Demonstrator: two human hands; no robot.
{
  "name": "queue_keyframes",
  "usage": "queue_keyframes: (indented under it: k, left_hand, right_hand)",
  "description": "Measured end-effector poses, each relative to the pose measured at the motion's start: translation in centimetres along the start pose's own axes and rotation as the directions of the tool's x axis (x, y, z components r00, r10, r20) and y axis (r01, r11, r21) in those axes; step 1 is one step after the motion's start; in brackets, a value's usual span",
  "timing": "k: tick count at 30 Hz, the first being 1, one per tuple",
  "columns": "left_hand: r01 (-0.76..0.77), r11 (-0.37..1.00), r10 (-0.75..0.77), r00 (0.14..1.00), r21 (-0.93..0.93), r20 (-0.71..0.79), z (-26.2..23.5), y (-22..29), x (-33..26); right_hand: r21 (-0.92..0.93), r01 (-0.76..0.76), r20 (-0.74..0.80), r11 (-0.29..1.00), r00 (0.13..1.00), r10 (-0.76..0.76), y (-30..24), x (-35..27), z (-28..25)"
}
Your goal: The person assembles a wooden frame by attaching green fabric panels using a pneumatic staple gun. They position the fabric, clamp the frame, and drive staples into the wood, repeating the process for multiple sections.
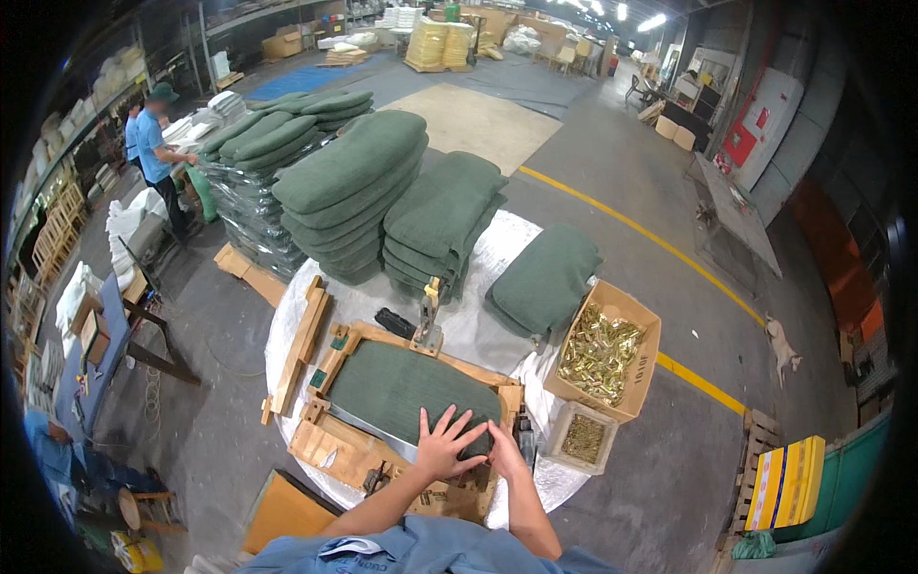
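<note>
Head view shows a green seat cushion (402,387) lying in a wooden jig (335,445) on the round tabletop (497,263). Left hand (448,445) presses its near edge, fingers spread; right hand (504,457) is partly hidden beside it, grip unclear. Right: box of brass fittings (602,352).
</note>
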State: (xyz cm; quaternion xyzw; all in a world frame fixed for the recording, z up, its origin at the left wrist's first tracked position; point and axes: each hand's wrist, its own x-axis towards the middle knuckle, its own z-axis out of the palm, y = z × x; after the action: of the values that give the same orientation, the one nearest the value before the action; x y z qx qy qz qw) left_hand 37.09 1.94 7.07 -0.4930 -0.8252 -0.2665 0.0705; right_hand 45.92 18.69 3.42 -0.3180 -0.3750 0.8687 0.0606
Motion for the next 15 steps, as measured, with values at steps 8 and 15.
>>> queue_keyframes:
  k: [8,15]
  left_hand:
    - [0.028,0.998,-0.031,0.998,0.062,0.047,1.1,0.6,-0.3]
    - [0.306,0.942,-0.321,0.941,0.135,0.108,5.2,1.0,5.6]
  right_hand:
    - [-0.963,-0.054,-0.172,0.263,0.877,-0.449,-4.5,-1.5,-2.5]
    - [-0.951,-0.155,-0.282,0.269,0.795,-0.537,-1.0,2.3,0.0]
